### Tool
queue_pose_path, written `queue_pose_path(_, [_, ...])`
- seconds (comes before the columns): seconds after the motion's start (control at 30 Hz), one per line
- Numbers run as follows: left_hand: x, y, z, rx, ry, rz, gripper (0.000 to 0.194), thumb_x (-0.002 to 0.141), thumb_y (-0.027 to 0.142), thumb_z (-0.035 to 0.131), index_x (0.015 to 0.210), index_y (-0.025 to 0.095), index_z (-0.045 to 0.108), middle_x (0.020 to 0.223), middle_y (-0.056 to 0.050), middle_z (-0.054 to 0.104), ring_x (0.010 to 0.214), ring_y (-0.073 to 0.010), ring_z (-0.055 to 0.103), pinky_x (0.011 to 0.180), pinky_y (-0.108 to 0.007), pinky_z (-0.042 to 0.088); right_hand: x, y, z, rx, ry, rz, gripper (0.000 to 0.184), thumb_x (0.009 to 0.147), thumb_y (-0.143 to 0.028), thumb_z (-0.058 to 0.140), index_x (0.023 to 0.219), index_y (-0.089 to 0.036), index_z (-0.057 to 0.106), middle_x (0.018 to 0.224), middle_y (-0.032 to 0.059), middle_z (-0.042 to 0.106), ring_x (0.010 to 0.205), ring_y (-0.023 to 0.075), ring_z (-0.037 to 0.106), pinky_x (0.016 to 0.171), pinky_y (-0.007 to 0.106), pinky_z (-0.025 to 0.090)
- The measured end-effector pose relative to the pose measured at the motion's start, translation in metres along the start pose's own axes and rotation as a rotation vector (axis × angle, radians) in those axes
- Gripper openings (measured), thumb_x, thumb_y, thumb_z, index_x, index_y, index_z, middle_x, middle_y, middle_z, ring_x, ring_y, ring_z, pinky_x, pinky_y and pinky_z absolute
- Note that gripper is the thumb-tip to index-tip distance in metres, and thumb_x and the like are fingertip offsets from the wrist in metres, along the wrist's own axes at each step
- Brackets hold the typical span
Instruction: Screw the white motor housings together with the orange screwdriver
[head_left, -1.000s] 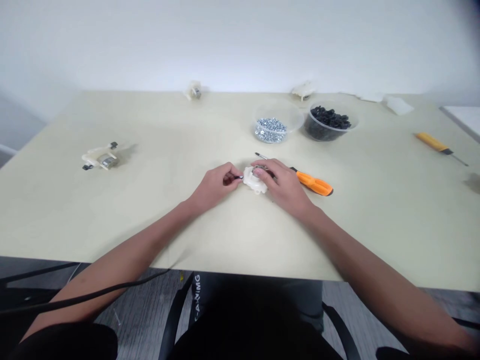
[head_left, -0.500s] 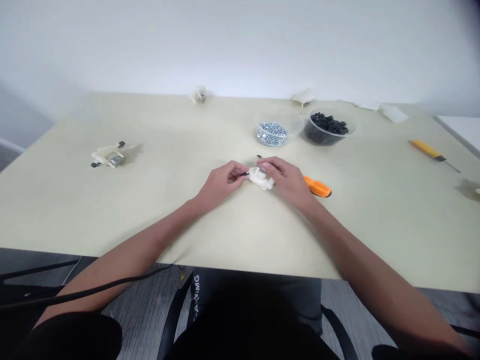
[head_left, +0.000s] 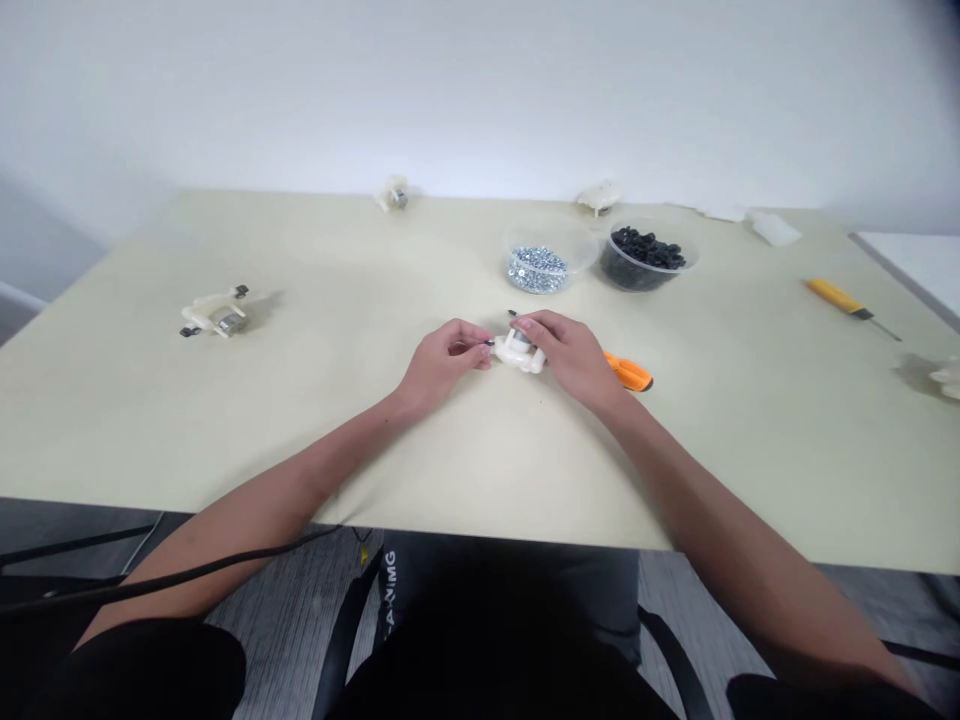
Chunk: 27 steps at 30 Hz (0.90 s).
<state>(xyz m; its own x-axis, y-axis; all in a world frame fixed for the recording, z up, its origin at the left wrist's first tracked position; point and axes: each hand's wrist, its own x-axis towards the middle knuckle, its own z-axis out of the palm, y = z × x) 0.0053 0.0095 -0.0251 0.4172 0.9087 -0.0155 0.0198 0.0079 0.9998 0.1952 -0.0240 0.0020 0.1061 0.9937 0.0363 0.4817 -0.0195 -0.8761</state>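
A small white plastic part (head_left: 516, 355) with a metal piece in it lies on the cream table (head_left: 375, 420) between my hands. My right hand (head_left: 574, 358) is curled over its right side, gripping it. My left hand (head_left: 444, 362) pinches a tiny dark piece at the part's left end, fingers closed. An orange-handled screwdriver (head_left: 628, 372) lies under and just right of my right hand, its metal tip showing behind the fingers.
A clear bowl of silvery screws (head_left: 538, 268) and a bowl of black pieces (head_left: 646, 258) stand behind my hands. A similar white assembly (head_left: 214, 313) lies far left, two more at the back edge (head_left: 393, 194). A yellow screwdriver (head_left: 844, 300) lies far right.
Both hands and the white part stay together with only small finger shifts. The view has tilted slightly, so the objects sit a little differently in frame.
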Motion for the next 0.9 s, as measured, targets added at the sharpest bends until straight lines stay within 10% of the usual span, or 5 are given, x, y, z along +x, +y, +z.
queue_pose_path(0.9, [-0.0029, 0.0014, 0.0007, 0.039, 0.016, -0.04, 0.018, 0.082, 0.031, 0.067, 0.091, 0.016, 0.061, 0.078, -0.003, 0.069, 0.081, -0.0151, 0.066, 0.084, -0.034, 0.051, -0.0019, 0.0062, -0.0004, -0.119, -0.025, -0.009, 0.035, 0.091, -0.049, 0.048, 0.083, -0.02, 0.066, 0.081, 0.0011, 0.067, 0.071, 0.0143, 0.054, 0.064, 0.029, 0.036])
